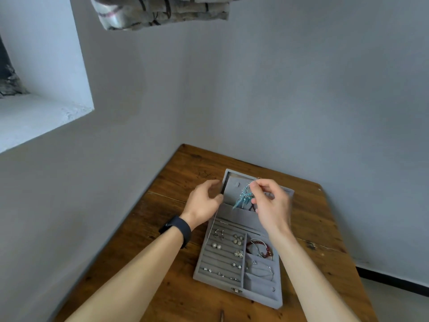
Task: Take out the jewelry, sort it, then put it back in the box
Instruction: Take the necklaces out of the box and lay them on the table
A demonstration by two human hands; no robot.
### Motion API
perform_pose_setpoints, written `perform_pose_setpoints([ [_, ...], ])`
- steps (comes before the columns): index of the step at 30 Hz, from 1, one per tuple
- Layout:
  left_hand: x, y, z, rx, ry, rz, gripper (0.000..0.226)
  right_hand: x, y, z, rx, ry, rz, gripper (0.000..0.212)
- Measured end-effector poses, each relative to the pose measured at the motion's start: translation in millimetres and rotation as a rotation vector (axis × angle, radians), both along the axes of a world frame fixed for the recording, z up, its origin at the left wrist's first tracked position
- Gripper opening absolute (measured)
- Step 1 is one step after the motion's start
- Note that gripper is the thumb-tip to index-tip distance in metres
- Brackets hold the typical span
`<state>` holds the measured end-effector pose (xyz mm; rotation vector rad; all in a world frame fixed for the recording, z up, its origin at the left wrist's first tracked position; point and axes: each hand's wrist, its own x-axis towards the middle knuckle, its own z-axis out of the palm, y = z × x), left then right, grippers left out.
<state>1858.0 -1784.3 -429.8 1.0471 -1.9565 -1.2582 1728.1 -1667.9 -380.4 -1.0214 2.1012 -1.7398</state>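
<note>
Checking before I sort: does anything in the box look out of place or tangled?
Nothing looks spilled or damaged. Only the red bead bracelet lies bunched with a silvery strand in one compartment of the open grey velvet jewelry box.

Blue earring [243,198] in right hand [271,202], over open jewelry box [257,287]

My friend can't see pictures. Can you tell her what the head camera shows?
The right hand pinches blue dangly jewelry over an open grey jewelry box on a wooden table. The left hand holds the lid.
</note>
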Motion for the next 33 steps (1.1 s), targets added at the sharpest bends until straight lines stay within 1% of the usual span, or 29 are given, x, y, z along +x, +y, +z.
perform_pose_setpoints([
  [2,7,16,17,0.018,0.105,0.006,0.034,6,21,5,-0.015,-0.04,0.062,0.008],
  [4,17,41,35,0.043,0.165,-0.068,0.021,13,43,8,-0.003,-0.05,0.122,0.003],
  [6,29,67,48,0.087,0.161,-0.173,0.021,22,65,7,0.019,-0.058,0.18,0.003],
  [8,42,90,55,0.144,0.126,-0.258,0.029,34,86,3,0.032,-0.08,0.231,0.005],
  [10,53,110,56,0.171,0.109,-0.294,0.031,46,104,0,0.03,-0.097,0.264,0.005],
  [13,66,136,52,0.192,0.121,-0.247,0.026,63,128,-9,0.024,-0.116,0.254,0.006],
  [16,77,160,47,0.265,0.171,-0.181,0.023,77,149,-19,-0.004,-0.165,0.222,0.006],
  [21,86,185,42,0.32,0.214,-0.122,0.027,98,175,-27,-0.103,-0.356,0.122,0.007],
  [23,89,192,41,0.352,0.223,-0.128,0.027,101,182,-28,-0.128,-0.393,0.102,0.007],
  [28,99,197,43,0.347,0.201,-0.091,0.025,96,196,-29,-0.113,-0.379,0.106,0.009],
  [33,118,191,37,0.274,0.119,-0.093,0.022,95,202,-37,-0.067,-0.387,0.149,0.01],
])
